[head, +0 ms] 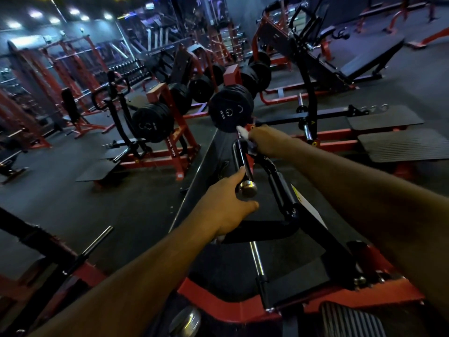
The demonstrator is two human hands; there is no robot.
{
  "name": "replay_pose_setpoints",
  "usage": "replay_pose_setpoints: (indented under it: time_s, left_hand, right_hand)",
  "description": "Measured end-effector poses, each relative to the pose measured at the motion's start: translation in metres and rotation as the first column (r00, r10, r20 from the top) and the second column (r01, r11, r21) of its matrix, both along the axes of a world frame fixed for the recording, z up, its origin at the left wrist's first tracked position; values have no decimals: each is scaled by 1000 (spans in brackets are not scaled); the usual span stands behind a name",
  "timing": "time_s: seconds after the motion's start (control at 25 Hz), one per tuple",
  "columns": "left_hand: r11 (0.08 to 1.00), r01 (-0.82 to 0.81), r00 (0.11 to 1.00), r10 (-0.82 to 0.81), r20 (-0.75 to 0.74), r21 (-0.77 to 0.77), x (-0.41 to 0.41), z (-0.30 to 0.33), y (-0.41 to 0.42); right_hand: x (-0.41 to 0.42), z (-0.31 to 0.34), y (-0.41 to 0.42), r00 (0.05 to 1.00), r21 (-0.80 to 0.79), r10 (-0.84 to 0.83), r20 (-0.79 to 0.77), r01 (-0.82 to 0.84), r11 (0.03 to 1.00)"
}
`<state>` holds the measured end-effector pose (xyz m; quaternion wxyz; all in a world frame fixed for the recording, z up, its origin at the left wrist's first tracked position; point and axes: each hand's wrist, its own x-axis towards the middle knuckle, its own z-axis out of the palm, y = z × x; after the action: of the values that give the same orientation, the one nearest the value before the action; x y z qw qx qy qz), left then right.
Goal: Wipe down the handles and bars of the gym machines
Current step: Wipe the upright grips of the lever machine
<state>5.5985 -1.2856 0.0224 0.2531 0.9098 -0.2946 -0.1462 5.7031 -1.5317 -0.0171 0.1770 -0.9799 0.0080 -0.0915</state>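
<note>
A dim gym hall with dark rubber flooring (73,205) and red-framed machines is seen, black weight plates (229,110) racked at centre. At lower centre, the left hand (227,205) is held against the black cylindrical handle with a chrome end cap (244,166), thumb and fingers loosely about its near end. Further right, the right hand (264,142) is clenched on a white cloth (243,132) at the handle's far end. Wiping of this handle appears underway; next, the cloth would probably be drawn along the grip towards the cap.
</note>
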Motion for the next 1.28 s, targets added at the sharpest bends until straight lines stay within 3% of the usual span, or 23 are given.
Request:
replay_pose_setpoints:
  time_s: [0.16,0.28,0.48,0.76,0.92,1.08,1.28]
  left_hand:
    - [1000,0,1000,0,-2,-3,2,-2,0]
    - [1000,-8,1000,8,-18,-4,3,-2,-1]
    - [1000,-20,1000,20,-14,-14,1,0,0]
    - [999,-39,998,38,-40,-33,0,0,-1]
    - [998,-46,997,43,-63,-47,2,-2,0]
    - [997,-40,998,37,-52,-61,0,-1,1]
    - [997,-38,998,36,-44,-64,0,0,1]
  right_hand:
    - [-5,-42,-10,990,41,-138,37,137,990]
    - [1,-43,-6,989,-2,-92,117,93,996]
    - [-1,-27,11,943,70,76,325,-104,992]
    - [3,-44,5,935,112,4,354,-47,993]
    - [19,-46,0,974,177,-163,158,135,975]
    - [8,-48,-16,942,-125,-238,-239,213,969]
    - [-4,-41,-27,833,85,-178,-524,259,962]
